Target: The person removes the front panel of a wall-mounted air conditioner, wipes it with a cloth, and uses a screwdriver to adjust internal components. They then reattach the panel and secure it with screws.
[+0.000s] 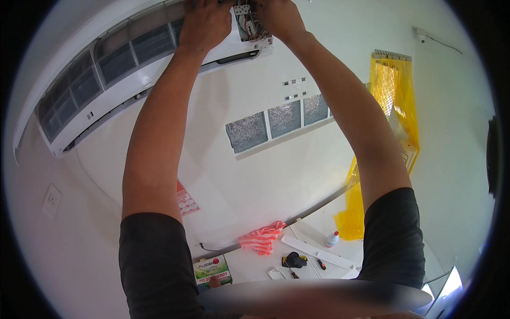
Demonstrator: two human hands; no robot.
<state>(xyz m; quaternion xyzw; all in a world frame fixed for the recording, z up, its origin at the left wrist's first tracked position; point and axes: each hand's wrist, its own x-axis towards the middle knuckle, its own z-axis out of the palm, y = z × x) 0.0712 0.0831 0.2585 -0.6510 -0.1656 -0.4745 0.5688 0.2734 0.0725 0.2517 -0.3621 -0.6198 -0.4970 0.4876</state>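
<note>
Both my arms reach up to a white wall-mounted air conditioner (114, 80) with its front cover off and dark filter grilles showing. My left hand (204, 24) presses on the unit's upper edge beside an exposed electrical box (249, 26) with coloured wires. My right hand (279, 18) is at that box, fingers curled among the wires and a white connector; what it grips is hidden.
Below, a white table (255, 263) holds a red-and-white striped cloth (261, 237), a green-and-white box (212, 270), a black-and-yellow tool (294, 260), a small white bottle (332, 239) and long white panels (319, 252). Yellow strip curtains (396, 106) hang at the right. Glass-block windows (279, 122) sit in the wall.
</note>
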